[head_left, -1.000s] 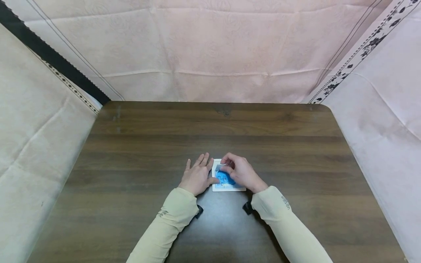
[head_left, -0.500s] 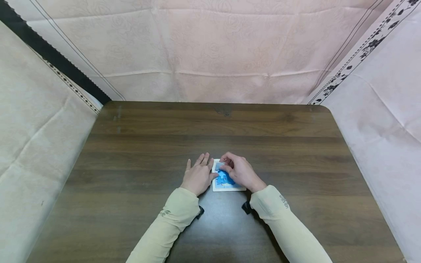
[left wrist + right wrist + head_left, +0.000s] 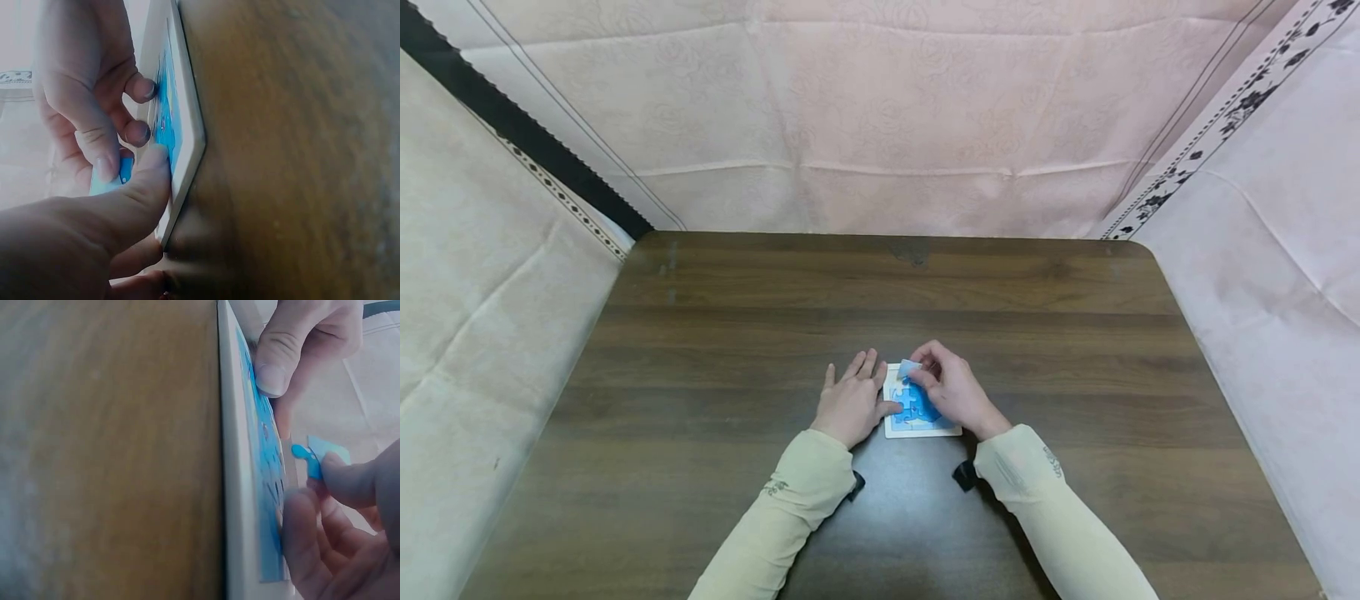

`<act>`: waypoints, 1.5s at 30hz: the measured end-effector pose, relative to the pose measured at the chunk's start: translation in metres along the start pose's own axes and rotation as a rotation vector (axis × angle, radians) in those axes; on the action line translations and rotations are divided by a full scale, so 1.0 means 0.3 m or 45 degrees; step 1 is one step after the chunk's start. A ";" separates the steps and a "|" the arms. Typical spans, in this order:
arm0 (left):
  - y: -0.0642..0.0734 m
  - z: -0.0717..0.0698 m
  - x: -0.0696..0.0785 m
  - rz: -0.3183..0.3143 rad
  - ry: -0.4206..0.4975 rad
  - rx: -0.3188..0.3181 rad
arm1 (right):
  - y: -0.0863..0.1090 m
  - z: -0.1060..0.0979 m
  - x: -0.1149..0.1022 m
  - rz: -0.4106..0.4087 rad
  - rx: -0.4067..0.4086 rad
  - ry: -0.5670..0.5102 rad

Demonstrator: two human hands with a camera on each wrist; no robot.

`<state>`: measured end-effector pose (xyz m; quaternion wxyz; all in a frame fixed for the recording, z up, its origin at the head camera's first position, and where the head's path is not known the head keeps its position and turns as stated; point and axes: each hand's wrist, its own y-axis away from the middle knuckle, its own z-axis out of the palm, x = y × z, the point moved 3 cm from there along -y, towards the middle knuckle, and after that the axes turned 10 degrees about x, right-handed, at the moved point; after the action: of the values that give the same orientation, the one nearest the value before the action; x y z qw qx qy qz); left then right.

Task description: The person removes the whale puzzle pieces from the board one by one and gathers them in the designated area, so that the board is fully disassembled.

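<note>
A jigsaw puzzle [image 3: 921, 433] with a white frame and a blue picture lies flat on the wooden table. My left hand [image 3: 850, 407] rests at its left edge with fingers spread and fairly straight; in the left wrist view its thumb [image 3: 134, 200] presses on the blue picture. Between thumb and fingers my right hand [image 3: 953, 392] pinches a light-blue puzzle piece [image 3: 317, 456], raised off the board near its top edge. The piece has a darker blue knob, plain in the right wrist view. The right hand covers part of the puzzle's right side.
The brown wooden table [image 3: 775, 333] has rounded far corners. Pale patterned cloth [image 3: 880, 108] hangs behind it and along both sides. A dark strap piece [image 3: 964, 475] shows at the right wrist, and a similar one at the left.
My right hand has lifted the light-blue puzzle piece up from the board, shifting slightly away from me. The left hand stays at the edge, its thumb moving only a little.
</note>
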<state>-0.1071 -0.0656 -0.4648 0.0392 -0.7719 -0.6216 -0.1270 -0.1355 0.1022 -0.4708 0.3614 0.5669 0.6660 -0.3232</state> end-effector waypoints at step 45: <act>-0.001 0.000 -0.003 0.038 -0.014 0.065 | 0.024 -0.340 0.199 0.109 0.100 0.400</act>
<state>-0.1075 -0.0664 -0.4650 0.0573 -0.7806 -0.6133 -0.1062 -0.1457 0.2202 -0.4674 0.2439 0.6521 0.6762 -0.2409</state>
